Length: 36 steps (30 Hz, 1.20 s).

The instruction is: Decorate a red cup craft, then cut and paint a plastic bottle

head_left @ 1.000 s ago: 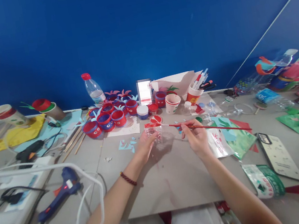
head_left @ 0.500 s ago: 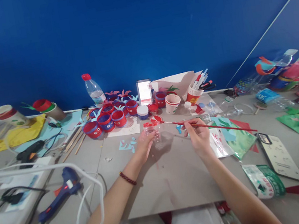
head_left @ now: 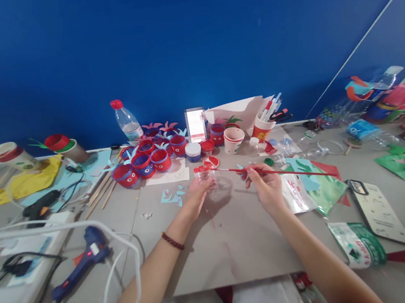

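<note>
My left hand (head_left: 196, 195) is closed around a small clear plastic cup (head_left: 210, 183), seemingly a cut bottle piece, with red paint along its upper edge. Between the fingers of my right hand (head_left: 266, 185) is a long red paintbrush (head_left: 299, 172), its tip close to the painted edge; whether it touches, I cannot tell. Just behind the cup lies a round lid (head_left: 211, 162) with red paint on it. An open red paint jar (head_left: 207, 146) stands further back beside a white-lidded jar (head_left: 192, 151).
Several red and blue paper rings with eyes (head_left: 144, 165) stand at the back left. A glue gun (head_left: 81, 262) and a power strip (head_left: 31, 268) with cables lie at left. A paper cup (head_left: 234, 140), a phone (head_left: 380, 212) and a green pouch (head_left: 359, 244) are at right.
My right hand has shifted slightly left and down, and the brush now lies flatter, its tip nearer the painted edge. The left hand keeps its hold on the cup, almost unmoved.
</note>
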Available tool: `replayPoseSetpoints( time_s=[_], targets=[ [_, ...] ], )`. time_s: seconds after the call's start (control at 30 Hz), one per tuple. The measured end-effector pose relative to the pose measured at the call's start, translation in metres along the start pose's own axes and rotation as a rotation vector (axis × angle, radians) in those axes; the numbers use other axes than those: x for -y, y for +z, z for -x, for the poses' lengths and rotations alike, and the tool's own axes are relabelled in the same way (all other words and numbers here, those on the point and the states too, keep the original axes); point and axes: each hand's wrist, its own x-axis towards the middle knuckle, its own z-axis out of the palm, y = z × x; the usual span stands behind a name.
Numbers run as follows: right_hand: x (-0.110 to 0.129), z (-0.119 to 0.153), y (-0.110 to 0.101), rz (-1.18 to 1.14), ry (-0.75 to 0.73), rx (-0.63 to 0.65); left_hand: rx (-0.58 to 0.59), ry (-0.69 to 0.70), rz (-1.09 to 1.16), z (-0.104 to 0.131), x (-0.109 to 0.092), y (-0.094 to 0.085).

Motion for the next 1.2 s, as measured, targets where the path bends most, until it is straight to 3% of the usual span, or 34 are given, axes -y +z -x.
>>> replayPoseSetpoints(
  time_s=[0.27, 0.6, 1.2],
  targets=[
    [-0.0047, -0.0007, 0.0035, -0.102, 0.079, -0.040, 0.013, 0.012, -0.094, 0.0039, -0.0004, 0.0049],
    [-0.0018, 0.0008, 0.0043, 0.037, 0.051, -0.086, 0.013, 0.034, -0.157, 0.0058, 0.0015, 0.0044],
    [-0.0034, -0.0024, -0.0005, 0.007, 0.013, -0.185, -0.006, 0.018, -0.027, 0.0053, -0.0026, 0.0078]
  ],
)
